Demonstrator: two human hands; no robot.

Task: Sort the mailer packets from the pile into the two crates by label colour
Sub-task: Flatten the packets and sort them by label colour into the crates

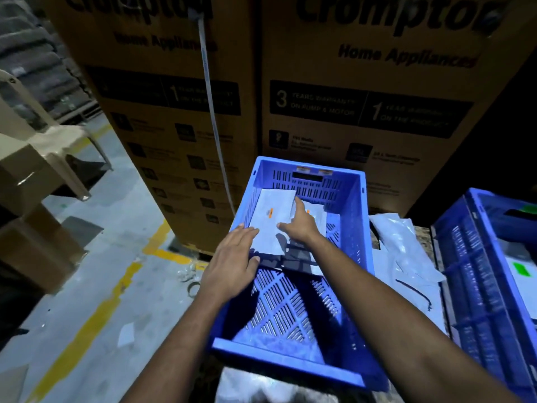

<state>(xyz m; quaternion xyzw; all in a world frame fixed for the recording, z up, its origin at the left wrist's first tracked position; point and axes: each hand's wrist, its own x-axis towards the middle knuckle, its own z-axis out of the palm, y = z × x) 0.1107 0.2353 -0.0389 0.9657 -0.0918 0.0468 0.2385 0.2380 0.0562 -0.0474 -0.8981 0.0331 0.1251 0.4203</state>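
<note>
A blue slatted crate point(357, 228) stands in front of me, holding white mailer packets with orange labels. The top packet point(270, 219) lies in the crate's far half. My left hand point(232, 263) reaches over the crate's left rim, fingers straight, fingertips on the packet's near left edge. My right hand point(299, 225) lies flat on the packet's right side, fingers stretched out. Another orange-labelled packet point(316, 213) shows under it. A second blue crate point(476, 286) on the right holds a green-labelled packet point(523, 274). The pile of white mailers point(406, 257) lies between the crates.
Two tall brown cardboard appliance boxes point(348, 97) stand right behind the crate. A beige plastic chair point(43, 146) and brown cartons point(35, 251) are at the left. The grey floor has yellow lines point(96, 312). One more mailer point(261, 385) lies at the bottom edge.
</note>
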